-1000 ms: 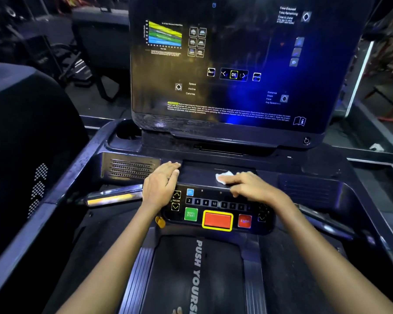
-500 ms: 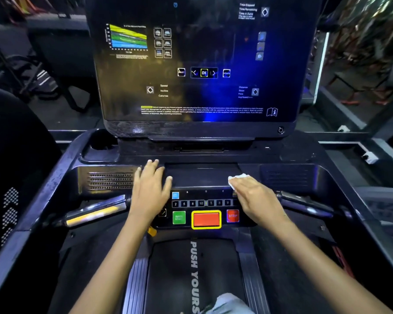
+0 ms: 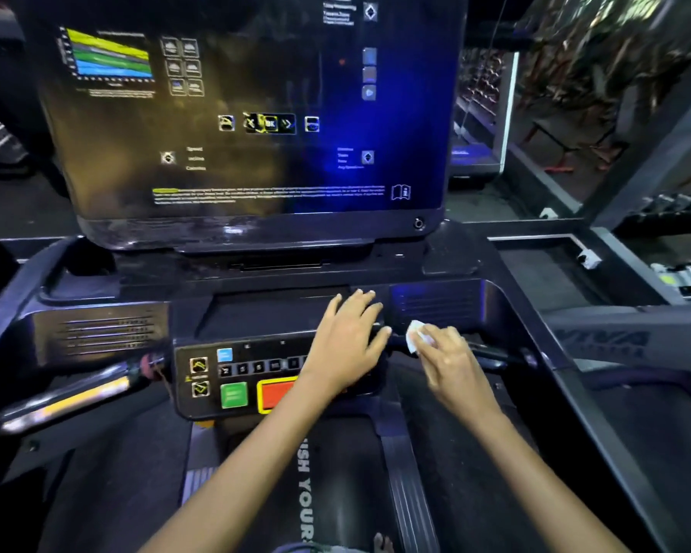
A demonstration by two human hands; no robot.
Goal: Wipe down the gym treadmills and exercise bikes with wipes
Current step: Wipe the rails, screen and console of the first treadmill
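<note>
Gripping a crumpled white wipe (image 3: 415,336), right hand (image 3: 451,363); left hand (image 3: 346,345) flat, fingers relaxed.

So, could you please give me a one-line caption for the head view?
Right hand wipes the treadmill's right handlebar with a white wipe; left hand rests on the keypad.

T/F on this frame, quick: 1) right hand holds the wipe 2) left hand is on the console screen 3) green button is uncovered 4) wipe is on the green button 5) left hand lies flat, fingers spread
1. True: the right hand holds the white wipe.
2. False: the left hand rests on the control panel, below the console screen.
3. True: the green button is in plain view.
4. False: the wipe is off the panel's right end, at the right handlebar.
5. True: open, holding nothing.
</note>
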